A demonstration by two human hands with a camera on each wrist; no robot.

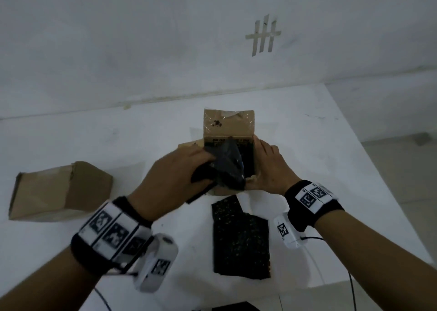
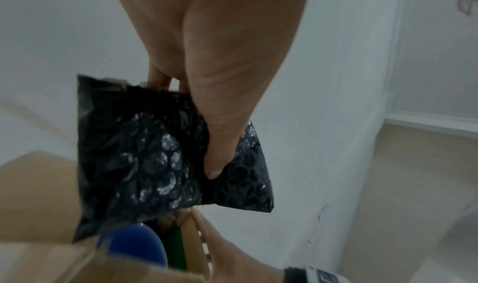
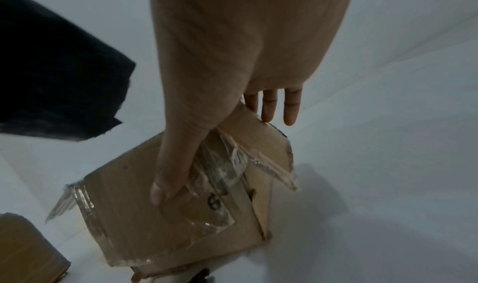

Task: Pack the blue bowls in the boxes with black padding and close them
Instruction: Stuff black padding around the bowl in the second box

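Observation:
An open cardboard box (image 1: 228,131) stands mid-table with its far flap up. My left hand (image 1: 175,176) pinches a piece of black bubble-wrap padding (image 1: 227,166) over the box mouth; in the left wrist view the thumb presses the padding (image 2: 145,154). Below it a blue bowl (image 2: 134,244) sits inside the box. My right hand (image 1: 267,166) lies against the box's right side, thumb on the cardboard wall (image 3: 165,209), fingers (image 3: 289,107) straight past the flap.
A second cardboard box (image 1: 59,190) lies on its side at the left. Black foam pads (image 1: 238,237) lie on the white table (image 1: 307,133) in front of me. A wall stands close behind; the table edge runs at the right.

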